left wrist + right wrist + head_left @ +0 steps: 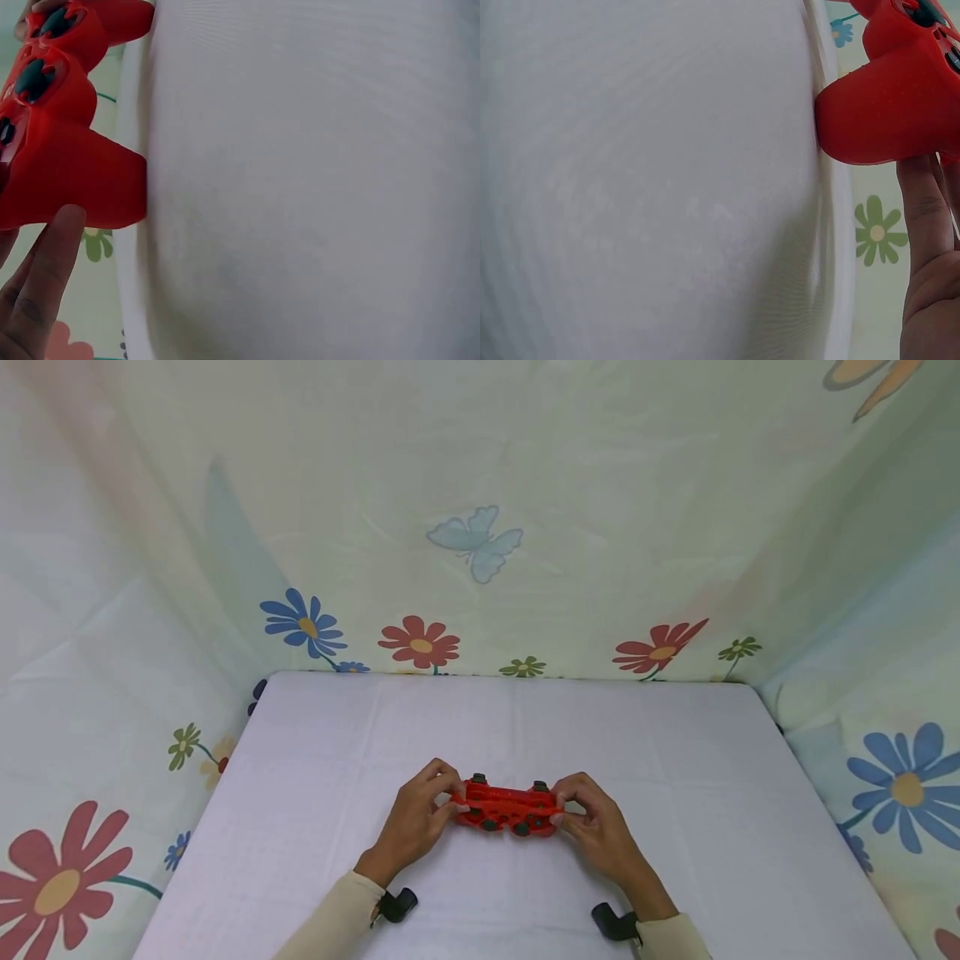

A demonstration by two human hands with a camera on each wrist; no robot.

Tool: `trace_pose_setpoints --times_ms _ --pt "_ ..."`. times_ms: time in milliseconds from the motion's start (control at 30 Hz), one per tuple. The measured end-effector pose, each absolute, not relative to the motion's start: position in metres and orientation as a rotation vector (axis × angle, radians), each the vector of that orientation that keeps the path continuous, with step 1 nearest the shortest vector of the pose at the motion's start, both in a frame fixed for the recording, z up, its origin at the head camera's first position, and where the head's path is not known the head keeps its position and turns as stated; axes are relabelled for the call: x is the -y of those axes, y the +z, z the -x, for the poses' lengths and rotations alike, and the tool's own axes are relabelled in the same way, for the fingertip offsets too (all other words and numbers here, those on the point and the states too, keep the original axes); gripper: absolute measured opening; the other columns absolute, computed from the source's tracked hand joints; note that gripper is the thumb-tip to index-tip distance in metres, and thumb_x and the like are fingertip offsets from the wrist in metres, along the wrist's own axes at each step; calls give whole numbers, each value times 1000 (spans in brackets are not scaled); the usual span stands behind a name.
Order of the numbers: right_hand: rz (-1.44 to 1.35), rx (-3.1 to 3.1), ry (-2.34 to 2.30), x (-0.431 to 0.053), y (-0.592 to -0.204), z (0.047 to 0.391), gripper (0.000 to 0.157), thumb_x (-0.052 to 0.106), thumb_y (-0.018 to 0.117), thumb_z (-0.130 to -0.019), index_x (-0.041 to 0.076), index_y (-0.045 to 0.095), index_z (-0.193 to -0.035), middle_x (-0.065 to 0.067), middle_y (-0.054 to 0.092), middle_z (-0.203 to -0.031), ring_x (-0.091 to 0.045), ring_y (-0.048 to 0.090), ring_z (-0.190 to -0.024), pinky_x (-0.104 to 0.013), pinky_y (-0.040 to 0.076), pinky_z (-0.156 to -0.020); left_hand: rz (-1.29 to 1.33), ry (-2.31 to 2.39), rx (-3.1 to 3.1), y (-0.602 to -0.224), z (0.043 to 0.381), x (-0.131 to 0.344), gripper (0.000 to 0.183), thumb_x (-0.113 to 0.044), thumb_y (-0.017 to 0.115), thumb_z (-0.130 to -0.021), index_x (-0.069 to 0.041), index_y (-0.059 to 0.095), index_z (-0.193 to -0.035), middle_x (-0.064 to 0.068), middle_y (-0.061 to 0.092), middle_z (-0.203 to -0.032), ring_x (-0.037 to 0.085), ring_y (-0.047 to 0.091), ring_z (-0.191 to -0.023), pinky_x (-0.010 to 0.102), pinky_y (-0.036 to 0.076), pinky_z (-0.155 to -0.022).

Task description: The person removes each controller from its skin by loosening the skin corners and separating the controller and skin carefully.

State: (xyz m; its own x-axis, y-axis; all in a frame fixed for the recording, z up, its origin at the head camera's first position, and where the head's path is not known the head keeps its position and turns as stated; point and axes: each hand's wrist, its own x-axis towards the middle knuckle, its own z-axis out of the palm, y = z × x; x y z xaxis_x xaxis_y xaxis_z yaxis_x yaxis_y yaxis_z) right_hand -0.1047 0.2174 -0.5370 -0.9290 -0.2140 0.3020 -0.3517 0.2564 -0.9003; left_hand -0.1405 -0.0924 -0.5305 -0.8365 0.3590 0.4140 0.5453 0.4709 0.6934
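Observation:
A game controller (506, 810) in a rubbery red cover stands on the white cloth near the middle of the table, with dark green thumbsticks and buttons showing through openings. My left hand (420, 814) pinches its left end between thumb and fingers. At the right end, my right hand (600, 827) pinches it the same way. In the left wrist view, the controller's handle (82, 176) touches the cloth, with a finger (52, 262) against its side. The right wrist view shows the other handle (885, 112) on the cloth, beside fingers (926, 217) of the right hand. Both thumbs are hidden there.
A white cloth (360, 727) covers the table. Curtains (480, 460) printed with flowers and butterflies hang behind and at both sides. Black wrist cameras are strapped at the left cuff (397, 906) and right cuff (615, 922).

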Motion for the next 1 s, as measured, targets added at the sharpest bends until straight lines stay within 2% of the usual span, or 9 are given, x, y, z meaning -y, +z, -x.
trace_pose_setpoints --times_ms 133,433,633,867,1000 --pt "-568 2406 1743 -220 -537 105 27 -3 80 -86 11 61 -100 -10 60 -113 -8 61 -109 -19 60 -88 788 -1326 2496 -532 139 97 30 -4 85 -88 -24 65 -97 -11 63 -105 12 64 -91 18 51 -63" --pt "-644 2376 1782 -223 -540 103 27 -5 80 -86 9 61 -100 -12 60 -114 -10 60 -110 -19 60 -88 816 -1360 2589 -542 138 106 38 6 79 -88 -28 64 -93 -15 62 -101 6 62 -95 20 53 -68" --pt "-624 2378 1758 -224 -539 103 28 -4 80 -86 10 61 -101 -11 61 -114 -11 61 -110 -20 59 -88 811 -1357 2549 -537 136 102 36 5 82 -87 -26 65 -92 -5 64 -117 11 64 -112 25 61 -74" --pt "-575 2391 1788 -224 -543 104 30 -4 81 -86 10 60 -102 -10 60 -114 -11 64 -110 -21 60 -91 864 -1325 2476 -531 135 94 32 -11 87 -88 -29 70 -107 -12 64 -122 8 64 -113 25 60 -71" --pt "-570 2398 1786 -224 -542 104 29 -3 81 -87 10 60 -101 -11 60 -114 -10 64 -109 -19 60 -91 933 -1098 2430 -528 140 92 25 -16 91 -84 -27 72 -97 -10 66 -115 8 66 -105 24 58 -69"
